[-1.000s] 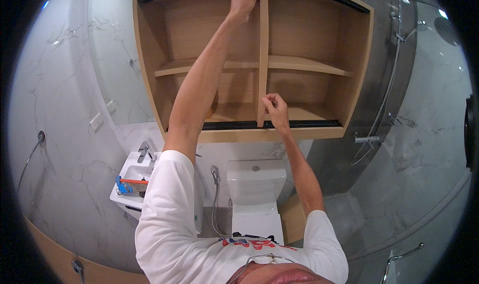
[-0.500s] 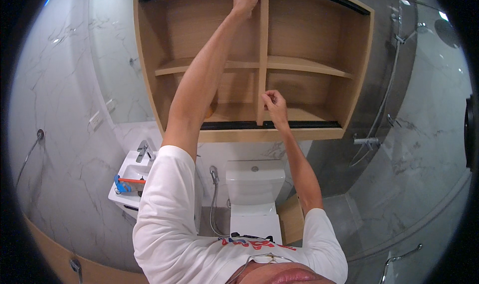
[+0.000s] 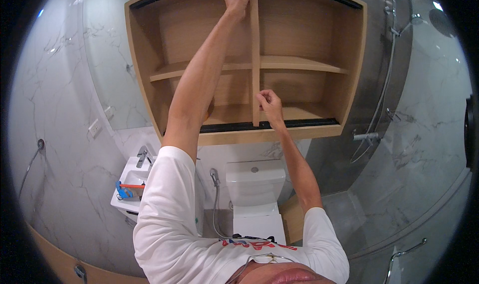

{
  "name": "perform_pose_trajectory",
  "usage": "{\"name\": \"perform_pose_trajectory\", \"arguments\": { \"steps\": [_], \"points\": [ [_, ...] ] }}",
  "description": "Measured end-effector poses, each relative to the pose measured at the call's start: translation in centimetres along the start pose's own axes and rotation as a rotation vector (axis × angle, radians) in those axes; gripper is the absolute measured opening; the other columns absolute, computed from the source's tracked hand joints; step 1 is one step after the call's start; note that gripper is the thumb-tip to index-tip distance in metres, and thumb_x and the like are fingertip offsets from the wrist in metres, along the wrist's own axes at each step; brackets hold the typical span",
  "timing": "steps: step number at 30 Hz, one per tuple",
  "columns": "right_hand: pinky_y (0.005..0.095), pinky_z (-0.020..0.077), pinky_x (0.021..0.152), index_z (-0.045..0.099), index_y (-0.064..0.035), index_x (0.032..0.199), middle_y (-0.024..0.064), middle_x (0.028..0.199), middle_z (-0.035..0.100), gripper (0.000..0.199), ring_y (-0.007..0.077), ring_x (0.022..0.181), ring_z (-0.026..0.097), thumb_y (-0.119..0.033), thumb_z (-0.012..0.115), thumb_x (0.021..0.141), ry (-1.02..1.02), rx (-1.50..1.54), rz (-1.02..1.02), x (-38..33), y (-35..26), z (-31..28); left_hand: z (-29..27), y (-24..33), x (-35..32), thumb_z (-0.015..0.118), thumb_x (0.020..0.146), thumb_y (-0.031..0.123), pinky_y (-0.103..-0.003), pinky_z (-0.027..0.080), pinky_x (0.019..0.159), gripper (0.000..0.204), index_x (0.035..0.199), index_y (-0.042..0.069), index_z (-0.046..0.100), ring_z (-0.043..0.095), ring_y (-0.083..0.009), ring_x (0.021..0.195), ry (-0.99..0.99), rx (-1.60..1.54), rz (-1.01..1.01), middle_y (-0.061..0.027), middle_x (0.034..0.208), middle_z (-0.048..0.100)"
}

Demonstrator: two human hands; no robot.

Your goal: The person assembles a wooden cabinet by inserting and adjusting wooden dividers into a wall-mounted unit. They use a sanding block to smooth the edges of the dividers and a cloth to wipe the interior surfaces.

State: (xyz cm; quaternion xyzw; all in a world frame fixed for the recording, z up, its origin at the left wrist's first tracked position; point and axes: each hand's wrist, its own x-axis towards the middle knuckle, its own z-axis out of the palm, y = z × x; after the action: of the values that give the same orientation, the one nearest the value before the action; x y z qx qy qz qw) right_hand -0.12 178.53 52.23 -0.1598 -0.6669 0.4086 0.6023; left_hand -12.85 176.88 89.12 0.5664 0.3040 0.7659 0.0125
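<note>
A light wood wall cabinet (image 3: 358,74) fills the upper middle of the view, its front open. Up at the cabinet's top edge, my left hand (image 3: 238,0) is closed around the upper part of the upright wooden divider (image 3: 255,49); its fingertips are partly hidden. My right hand (image 3: 270,106) is lower, its thumb and fingers pinched together against the right side of the same divider, near its lower end. Whatever those fingers hold, if anything, cannot be made out. The divider stands in front of the shelf (image 3: 303,63), which runs out to both sides.
Black tracks line the cabinet's top and bottom (image 3: 309,123). Below stand a white toilet (image 3: 255,181) and, at left, a washbasin (image 3: 121,202) with a blue-and-orange tool (image 3: 130,190). A wooden panel (image 3: 292,219) leans beside the toilet. A shower set (image 3: 366,136) hangs at right.
The view has shifted slightly, so the cabinet appears a little further left. Both hands keep their places on the divider.
</note>
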Motion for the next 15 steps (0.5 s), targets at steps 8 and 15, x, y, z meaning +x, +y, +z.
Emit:
{"name": "perform_pose_trajectory", "arguments": {
  "steps": [8, 15],
  "points": [
    [0.0252, 0.0501, 0.069, 0.066, -0.0026, 0.103, -0.0012, 0.087, 0.065, 0.019, 0.0064, 0.080, 0.058, -0.021, 0.067, 0.099, 0.054, -0.065, -0.084, -1.4, -2.2, 1.3, -2.6, -0.2, 1.7, 0.070, 0.096, 0.025, -0.031, 0.053, 0.080, 0.027, 0.111, 0.004, 0.073, 0.064, -0.0148, 0.087, -0.090, -0.050, -0.056, -0.0039, 0.097, 0.071],
    [0.0323, 0.0526, 0.075, 0.068, -0.0016, 0.101, 0.0076, 0.088, 0.070, 0.024, 0.0166, 0.081, 0.065, -0.025, 0.069, 0.094, 0.135, -0.068, -0.066, -1.6, -2.9, 0.8, -1.1, 2.0, -0.2, 0.079, 0.088, 0.020, -0.034, 0.049, 0.068, 0.017, 0.098, 0.008, 0.073, 0.061, -0.0144, 0.075, -0.061, -0.204, -0.110, 0.0005, 0.088, 0.069]
  ]
}}
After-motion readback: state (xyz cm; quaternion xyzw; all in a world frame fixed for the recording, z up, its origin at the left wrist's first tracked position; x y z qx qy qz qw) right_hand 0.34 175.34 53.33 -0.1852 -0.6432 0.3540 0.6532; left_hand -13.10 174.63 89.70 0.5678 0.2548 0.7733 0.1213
